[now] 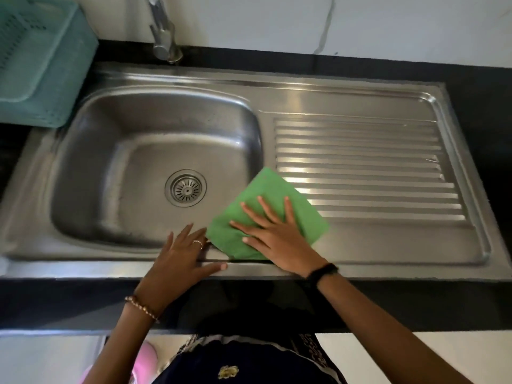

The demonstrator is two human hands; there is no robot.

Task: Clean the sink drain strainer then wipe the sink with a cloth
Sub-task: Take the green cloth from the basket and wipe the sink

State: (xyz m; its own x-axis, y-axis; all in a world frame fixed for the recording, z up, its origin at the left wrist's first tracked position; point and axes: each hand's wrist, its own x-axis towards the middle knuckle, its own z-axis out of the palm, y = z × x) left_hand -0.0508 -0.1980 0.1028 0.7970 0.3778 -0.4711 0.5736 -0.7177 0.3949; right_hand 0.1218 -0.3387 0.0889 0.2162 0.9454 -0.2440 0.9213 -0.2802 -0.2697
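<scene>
Black countertop [479,87] held a stainless sink [155,151] w/ ribbed drainboard [360,162] on the right; drain strainer [185,188] sat in the basin floor. Green cloth [266,195] lay over the basin's near-right corner & drainboard edge. Right hand [274,239] pressed flat on it, fingers spread. Left hand [180,259] rested on the sink's front rim, fingers extended, not gripping. Teal basket [36,62] stood far left, faucet [163,31] behind.

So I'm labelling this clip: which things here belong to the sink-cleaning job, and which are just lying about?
In the job:
green cloth, flat under the right hand
drain strainer
steel sink
left hand, resting on the sink's front rim

Lying about:
teal plastic basket
tap
</scene>
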